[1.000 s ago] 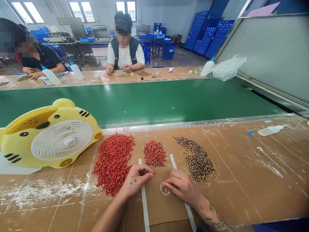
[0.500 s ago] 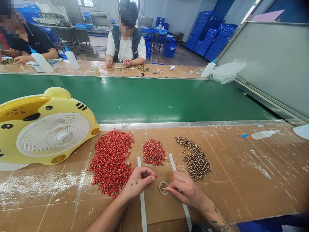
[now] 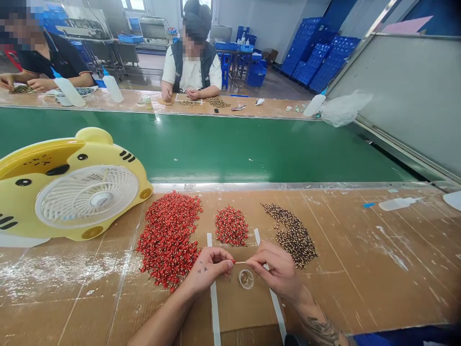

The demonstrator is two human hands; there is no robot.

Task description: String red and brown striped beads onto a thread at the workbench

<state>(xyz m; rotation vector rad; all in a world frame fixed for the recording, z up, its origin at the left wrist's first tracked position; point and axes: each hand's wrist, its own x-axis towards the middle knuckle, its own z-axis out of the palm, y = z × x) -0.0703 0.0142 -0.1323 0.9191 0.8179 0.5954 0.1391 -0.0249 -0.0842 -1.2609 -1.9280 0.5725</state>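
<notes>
My left hand (image 3: 212, 266) pinches a small red piece (image 3: 233, 262) between thumb and forefinger. My right hand (image 3: 275, 269) is closed on a thin pale stick (image 3: 240, 262), whose tip meets the red piece or comes very close to it. Just below both hands, a small clear cup (image 3: 246, 278) stands on a brown cardboard sheet (image 3: 241, 312) edged with white tape. Left of my left hand lies a large heap of red pieces (image 3: 169, 235), with a smaller red heap (image 3: 231, 226) beyond the sheet. A pile of dark and gold pieces (image 3: 293, 235) lies past my right hand.
A yellow animal-faced fan (image 3: 86, 187) lies at the left. Across the green belt (image 3: 201, 149), two people sit at another bench with white bottles (image 3: 113, 87). A squeeze bottle (image 3: 396, 203) and its blue cap (image 3: 369, 205) rest on the cardboard at the right.
My right hand has lifted the stick out of the clear cup and brought its tip up to the red piece. My left hand stays nearly in place, and the camera view has shifted slightly.
</notes>
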